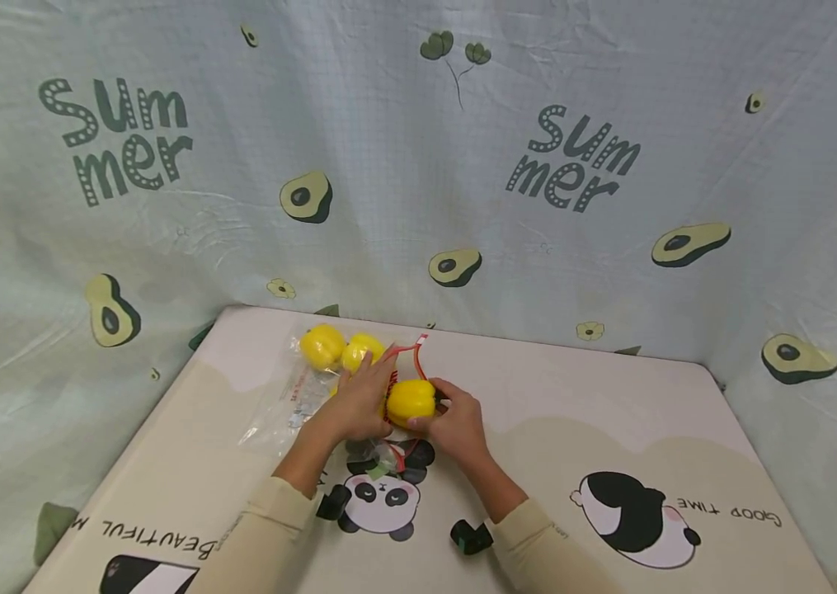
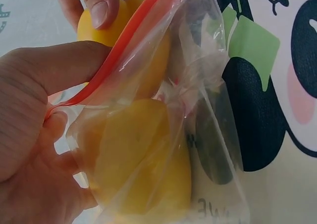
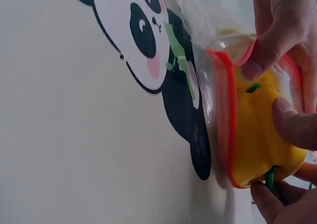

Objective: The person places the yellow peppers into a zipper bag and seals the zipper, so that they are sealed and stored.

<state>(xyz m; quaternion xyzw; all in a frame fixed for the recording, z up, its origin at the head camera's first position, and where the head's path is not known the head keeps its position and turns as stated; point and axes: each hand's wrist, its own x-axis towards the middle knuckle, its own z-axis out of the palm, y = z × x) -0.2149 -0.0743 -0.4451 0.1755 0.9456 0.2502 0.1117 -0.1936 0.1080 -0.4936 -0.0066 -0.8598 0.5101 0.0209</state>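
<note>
head view: near the middle of the frame, the right hand [image 1: 460,425] curls round a yellow pepper [image 1: 411,401] at the red-rimmed mouth of a clear bag [image 1: 292,396], while the left hand [image 1: 362,396] pinches that rim.

left wrist view: the bag's film [image 2: 208,85] looks thin, limp and slippery; the stiffer red rim [image 2: 119,50], upper left, seems the surer hold. two more peppers [image 2: 138,159] lie inside.

right wrist view: at right, the pepper [image 3: 257,135] looks light, smooth and firm, halfway through the rim, fingertips [image 3: 290,127] clamped on it.

Panda-print counter [image 1: 611,412] against the avocado cloth.
A clear zip bag [image 1: 292,396] with yellow peppers [image 1: 323,345] lies on it, a small black clip [image 1: 471,536] nearer the front edge.
</note>
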